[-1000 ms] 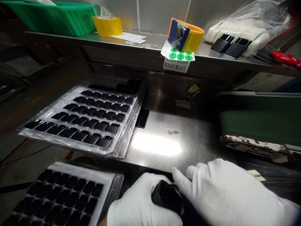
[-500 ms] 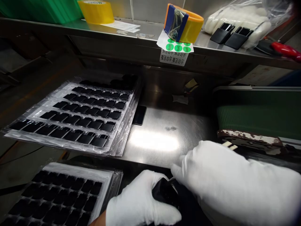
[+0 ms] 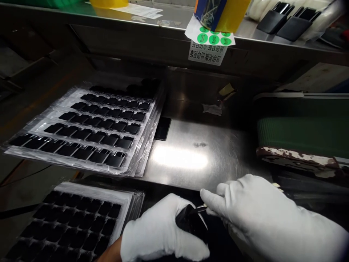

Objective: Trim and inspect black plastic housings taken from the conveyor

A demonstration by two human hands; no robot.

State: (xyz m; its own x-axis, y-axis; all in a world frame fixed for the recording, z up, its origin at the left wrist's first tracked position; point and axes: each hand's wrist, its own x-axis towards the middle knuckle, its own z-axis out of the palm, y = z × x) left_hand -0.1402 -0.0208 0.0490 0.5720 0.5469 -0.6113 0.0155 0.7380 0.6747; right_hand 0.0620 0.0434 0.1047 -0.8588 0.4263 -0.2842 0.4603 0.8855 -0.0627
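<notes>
My left hand (image 3: 163,229), in a white glove, is closed around a small black plastic part (image 3: 188,220) at the lower middle. My right hand (image 3: 237,200), also gloved in white, grips a thin metal-tipped tool (image 3: 201,209), whose tip meets the top of the black part. Its exact kind is hidden by the fingers. A stack of clear trays (image 3: 133,165) with rows of similar black parts (image 3: 116,159) lies to the left on the metal bench. Below it is another tray (image 3: 124,203) full of black parts.
A steel shelf (image 3: 163,31) crosses the top, with yellow tape rolls (image 3: 234,16), label sheets (image 3: 207,54) and two black parts (image 3: 294,25). A flat black object (image 3: 163,128) lies beside the stack. The green conveyor belt (image 3: 302,127) is at right.
My right hand has shifted down and slightly right, showing more of the tool. My left hand keeps hold of the black part. The view has tilted downward, so the shelf sits higher.
</notes>
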